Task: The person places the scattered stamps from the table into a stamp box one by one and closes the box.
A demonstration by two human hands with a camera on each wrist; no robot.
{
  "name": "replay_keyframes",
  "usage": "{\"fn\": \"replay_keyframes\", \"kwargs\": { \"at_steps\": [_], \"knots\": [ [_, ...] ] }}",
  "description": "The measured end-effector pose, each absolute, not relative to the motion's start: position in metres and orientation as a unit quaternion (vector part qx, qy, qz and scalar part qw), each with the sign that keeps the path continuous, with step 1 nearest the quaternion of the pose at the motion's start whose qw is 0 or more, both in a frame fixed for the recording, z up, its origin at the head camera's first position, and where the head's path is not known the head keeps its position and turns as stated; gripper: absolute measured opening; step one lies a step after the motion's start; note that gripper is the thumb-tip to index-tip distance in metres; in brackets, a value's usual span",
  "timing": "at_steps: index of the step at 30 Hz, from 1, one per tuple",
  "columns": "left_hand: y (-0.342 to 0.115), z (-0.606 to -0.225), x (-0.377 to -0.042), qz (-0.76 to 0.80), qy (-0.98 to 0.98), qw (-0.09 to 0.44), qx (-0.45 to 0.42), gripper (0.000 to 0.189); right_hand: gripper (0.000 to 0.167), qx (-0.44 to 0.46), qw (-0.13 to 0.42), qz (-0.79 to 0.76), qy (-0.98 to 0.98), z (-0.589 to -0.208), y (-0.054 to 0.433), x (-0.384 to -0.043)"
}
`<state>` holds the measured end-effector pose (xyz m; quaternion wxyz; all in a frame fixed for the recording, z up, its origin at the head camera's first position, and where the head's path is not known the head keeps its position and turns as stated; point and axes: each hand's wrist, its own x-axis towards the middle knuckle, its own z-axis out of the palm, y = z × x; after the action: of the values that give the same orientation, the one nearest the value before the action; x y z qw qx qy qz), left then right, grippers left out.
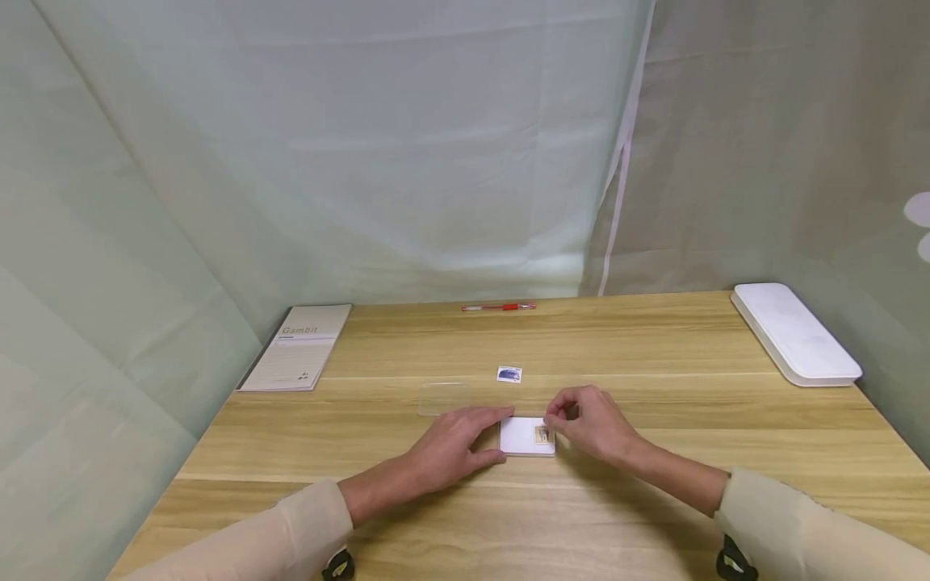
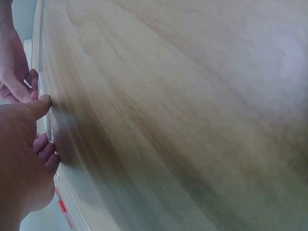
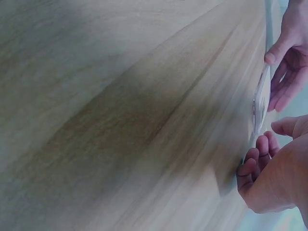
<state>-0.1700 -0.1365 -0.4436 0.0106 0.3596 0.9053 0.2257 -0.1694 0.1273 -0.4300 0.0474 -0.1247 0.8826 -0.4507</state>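
A small white rectangular pad [image 1: 518, 436] lies on the wooden table in front of me. My left hand [image 1: 454, 448] grips its left end, with the thumb at the near corner and the fingers at the far one. On the pad's right part is a small tan postage stamp [image 1: 542, 435] with a dark picture. Thumb and forefinger of my right hand [image 1: 592, 424] pinch at the stamp's upper right corner and cover it. In the right wrist view, the other fingers [image 3: 248, 167] of that hand are curled beside the pad. Beyond the pad lies a blue-and-white stamp [image 1: 509, 374].
A clear plastic sheet [image 1: 443, 397] lies just beyond my left hand. At the back are a red pen [image 1: 501, 307] and, on the left, a notebook [image 1: 298, 351]. A white rounded slab [image 1: 795, 335] sits at the right. Fabric curtains [image 1: 436, 161] close in the table behind.
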Motion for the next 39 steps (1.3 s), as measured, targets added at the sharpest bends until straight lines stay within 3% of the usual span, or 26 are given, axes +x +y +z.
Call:
{"fn": "replay_keyframes", "kwargs": {
  "at_steps": [12, 25, 39],
  "knots": [
    [-0.136, -0.443, -0.172, 0.226, 0.903, 0.01, 0.366, 0.064, 0.002, -0.144, 0.031, -0.444, 0.884, -0.419, 0.125, -0.184],
    [-0.136, -0.444, -0.172, 0.222, 0.904, 0.012, 0.365, 0.063, 0.017, -0.191, -0.003, -0.39, 0.901, -0.413, 0.119, -0.216],
    [-0.136, -0.442, -0.171, 0.216, 0.906, 0.015, 0.364, 0.064, 0.023, -0.197, 0.014, -0.386, 0.901, -0.422, 0.114, -0.245]
  ]
}}
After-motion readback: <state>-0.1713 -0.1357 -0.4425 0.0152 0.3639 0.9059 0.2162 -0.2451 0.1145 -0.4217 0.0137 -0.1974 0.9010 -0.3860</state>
